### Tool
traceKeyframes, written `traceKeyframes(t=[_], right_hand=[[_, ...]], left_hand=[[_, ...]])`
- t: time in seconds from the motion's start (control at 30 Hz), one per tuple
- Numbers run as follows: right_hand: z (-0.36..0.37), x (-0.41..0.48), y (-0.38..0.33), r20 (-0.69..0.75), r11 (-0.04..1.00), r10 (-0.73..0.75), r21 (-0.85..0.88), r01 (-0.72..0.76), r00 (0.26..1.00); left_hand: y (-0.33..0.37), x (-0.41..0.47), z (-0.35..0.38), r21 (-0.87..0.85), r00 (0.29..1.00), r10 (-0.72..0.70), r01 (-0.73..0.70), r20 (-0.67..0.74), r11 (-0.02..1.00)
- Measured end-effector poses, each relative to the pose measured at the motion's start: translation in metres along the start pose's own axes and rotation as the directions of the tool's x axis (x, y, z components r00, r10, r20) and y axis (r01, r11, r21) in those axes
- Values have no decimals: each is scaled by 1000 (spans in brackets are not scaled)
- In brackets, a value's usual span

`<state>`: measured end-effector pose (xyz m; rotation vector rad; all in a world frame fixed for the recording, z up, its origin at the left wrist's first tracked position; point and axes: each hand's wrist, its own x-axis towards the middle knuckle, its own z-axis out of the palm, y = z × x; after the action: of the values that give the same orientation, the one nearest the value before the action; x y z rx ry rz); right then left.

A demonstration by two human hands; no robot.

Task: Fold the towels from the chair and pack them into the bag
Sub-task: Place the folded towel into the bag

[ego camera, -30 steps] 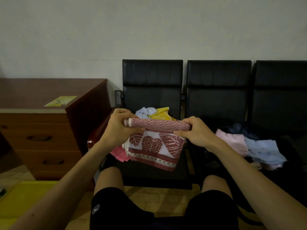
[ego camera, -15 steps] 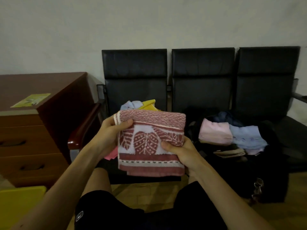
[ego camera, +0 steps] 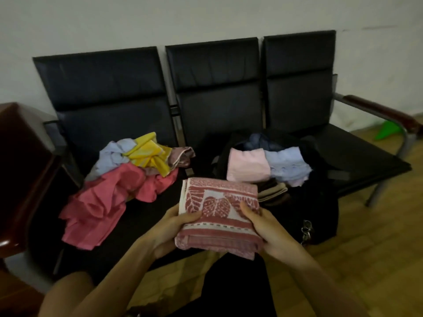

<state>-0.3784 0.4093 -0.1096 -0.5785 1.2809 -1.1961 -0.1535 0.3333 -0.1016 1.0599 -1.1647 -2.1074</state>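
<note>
I hold a folded red-and-white leaf-patterned towel (ego camera: 218,213) flat in front of me, my left hand (ego camera: 170,232) gripping its left edge and my right hand (ego camera: 267,229) its right edge. It hovers over the front of the middle seat, just left of the open black bag (ego camera: 320,216). Inside the bag lie a folded pale pink towel (ego camera: 248,165), a folded light blue towel (ego camera: 287,164) and a brownish one (ego camera: 273,191). On the left chair seat (ego camera: 142,216) sits a loose heap: a pink towel (ego camera: 107,200), a yellow towel (ego camera: 148,154), a lavender towel (ego camera: 109,156).
Three joined black chairs (ego camera: 215,88) stand against the white wall. A dark red wooden cabinet (ego camera: 20,170) is at the left, an armrest (ego camera: 384,113) at the far right, a green object (ego camera: 386,131) on the wooden floor beyond it.
The towel went from a half-rolled strip held up to a flat folded square, lowered and carried rightward toward the bag. My view has turned right and down.
</note>
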Motion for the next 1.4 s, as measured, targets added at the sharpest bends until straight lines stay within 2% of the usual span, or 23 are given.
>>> traceKeyframes(t=[0.1,0.23,0.33,0.47,0.53,0.6,0.7,0.93,1.13,1.27,1.33,1.4], right_hand=[[-42,14,2,-68,992,4,-126,-12,998],[-84,38,-18,-157,967,-99,-249,58,983],[-114,67,-46,-183,925,-165,-369,88,969],[-162,124,-96,-254,865,-286,-484,135,924],[-187,156,-118,-265,816,-329,-563,132,906],[-213,191,-135,-261,745,-349,-660,97,900],[-237,229,-145,-284,690,-350,-723,40,893],[-281,297,-118,-387,621,-369,-779,-85,845],[-299,313,-98,-426,589,-348,-792,-159,835],[-296,305,-99,-467,585,-344,-785,-203,815],[-286,296,-103,-493,526,-410,-815,-243,767],[-264,282,-112,-456,477,-514,-856,-199,727]], left_hand=[[-2,34,23,42,997,-74,74,15,996],[-3,90,55,105,994,-106,103,24,989],[-1,142,80,161,999,-52,51,-3,986],[13,226,116,215,990,68,-40,-123,976],[21,272,131,240,990,111,-87,-87,967],[22,322,142,418,977,204,-161,-61,894],[21,375,158,665,957,291,-225,12,712],[-1,455,163,851,917,357,-327,180,410],[-28,478,152,903,951,247,-264,185,338],[-18,469,156,901,949,238,-279,206,332],[0,455,156,899,948,253,-274,192,343],[23,438,150,875,934,314,-288,168,389]])
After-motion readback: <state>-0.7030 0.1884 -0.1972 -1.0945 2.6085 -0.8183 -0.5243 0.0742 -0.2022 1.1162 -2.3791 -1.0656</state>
